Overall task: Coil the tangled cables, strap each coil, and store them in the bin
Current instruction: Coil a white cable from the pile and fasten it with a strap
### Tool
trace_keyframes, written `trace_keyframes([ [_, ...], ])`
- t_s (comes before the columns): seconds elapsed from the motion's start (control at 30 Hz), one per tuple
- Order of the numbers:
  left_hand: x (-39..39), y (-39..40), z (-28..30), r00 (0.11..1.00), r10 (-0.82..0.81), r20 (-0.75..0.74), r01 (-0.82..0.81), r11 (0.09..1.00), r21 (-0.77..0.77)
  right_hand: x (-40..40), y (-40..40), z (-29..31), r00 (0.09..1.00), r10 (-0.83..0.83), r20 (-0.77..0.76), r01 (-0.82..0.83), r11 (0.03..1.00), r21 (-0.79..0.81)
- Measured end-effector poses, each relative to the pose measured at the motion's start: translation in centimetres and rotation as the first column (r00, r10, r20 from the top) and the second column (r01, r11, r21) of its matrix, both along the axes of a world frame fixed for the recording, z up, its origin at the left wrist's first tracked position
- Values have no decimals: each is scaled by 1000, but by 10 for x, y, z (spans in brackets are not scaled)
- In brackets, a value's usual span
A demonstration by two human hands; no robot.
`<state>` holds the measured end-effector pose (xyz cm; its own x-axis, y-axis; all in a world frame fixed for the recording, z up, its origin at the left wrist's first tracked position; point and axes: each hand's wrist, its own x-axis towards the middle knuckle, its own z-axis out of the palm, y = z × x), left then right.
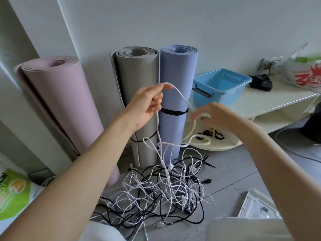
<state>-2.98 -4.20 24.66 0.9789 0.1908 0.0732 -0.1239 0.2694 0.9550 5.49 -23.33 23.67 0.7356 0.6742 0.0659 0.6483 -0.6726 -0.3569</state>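
Note:
A tangle of white and black cables (166, 193) lies on the grey floor in front of me. One white cable (182, 96) is lifted out of it. My left hand (149, 103) pinches that cable high up between thumb and forefinger, and the strand hangs down from it into the pile. My right hand (213, 115) grips the same cable lower and to the right, fingers curled round a loop. A light blue bin (220, 89) stands on a low cream shelf, just behind my right hand. Black straps (213, 133) lie on the shelf's lower level.
Three rolled mats lean on the wall: pink (64, 105), grey (139, 84), blue (177, 70). The low cream shelf (271, 100) also carries a black device (261, 82) and a plastic bag (305, 70). A green bag (13, 192) lies left, a clear lid (257, 206) right.

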Motion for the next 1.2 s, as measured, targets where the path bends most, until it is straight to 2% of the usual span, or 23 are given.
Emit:
trace_keyframes([
  [0.07,-4,-14,9,998,-59,19,53,973,225,-6,11,9,999,-45,-30,52,953,300],
  [0.1,-7,-21,13,995,-95,23,83,943,322,-8,16,12,997,-50,-54,66,930,362],
  [0.13,-9,-27,17,990,-136,32,113,917,381,-10,20,12,996,-46,-80,72,933,353],
  [0.2,-12,-34,26,978,-199,64,156,899,410,-13,26,4,985,-53,-166,95,962,256],
  [0.27,-13,-32,31,972,-215,90,163,904,396,-10,28,-7,931,-133,-339,228,939,258],
  [0.37,-17,-21,21,972,-232,24,203,893,403,1,24,-10,810,-257,-526,487,796,360],
  [0.43,-17,-14,8,977,-207,-49,211,914,347,10,18,-12,763,-258,-593,581,676,453],
  [0.47,-15,-8,3,987,-151,-63,162,951,264,14,14,-15,772,-266,-577,583,656,479],
  [0.53,-11,12,-5,997,9,-76,-6,999,45,21,4,-21,822,-316,-474,538,704,463],
  [0.57,-11,24,-10,992,83,-91,-84,996,-3,23,0,-22,841,-325,-432,513,731,450],
  [0.6,-12,34,-18,982,138,-125,-134,990,41,22,-4,-19,856,-293,-426,480,758,442],
  [0.63,-16,42,-26,969,163,-188,-132,977,165,18,-4,-14,867,-234,-441,435,787,438],
  [0.7,-21,47,-41,933,118,-339,32,914,404,8,5,-3,920,-139,-366,285,880,381],
  [0.77,-18,35,-39,910,5,-415,188,887,423,-7,22,4,987,-84,-141,101,987,122],
  [0.8,-14,23,-32,900,-67,-431,255,883,394,-15,31,5,997,-54,-59,56,998,21],
  [0.83,-11,9,-25,891,-127,-436,316,862,397,-19,38,3,1000,-16,-6,16,998,-64],
  [0.9,-5,-17,-17,910,-127,-394,343,763,548,-24,47,-6,1000,13,18,-11,993,-117],
  [0.93,-3,-24,-15,940,-84,-331,284,730,622,-25,47,-9,1000,7,25,-4,995,-104],
  [0.97,-1,-22,-15,966,-35,-257,197,745,638,-23,43,-12,1000,-3,22,5,998,-70],
  [1.0,0,-15,-14,978,13,-210,112,813,571,-21,37,-14,999,-35,-30,34,999,-18],
  [1.07,0,12,-11,981,95,-171,-44,958,283,-11,23,-21,991,-83,-105,87,995,40],
  [1.13,-5,41,-13,974,136,-184,-134,991,20,-5,11,-30,961,-78,-265,114,986,122],
  [1.2,-13,60,-22,965,128,-229,-162,978,-133,-6,4,-36,895,-18,-446,160,946,282],
])
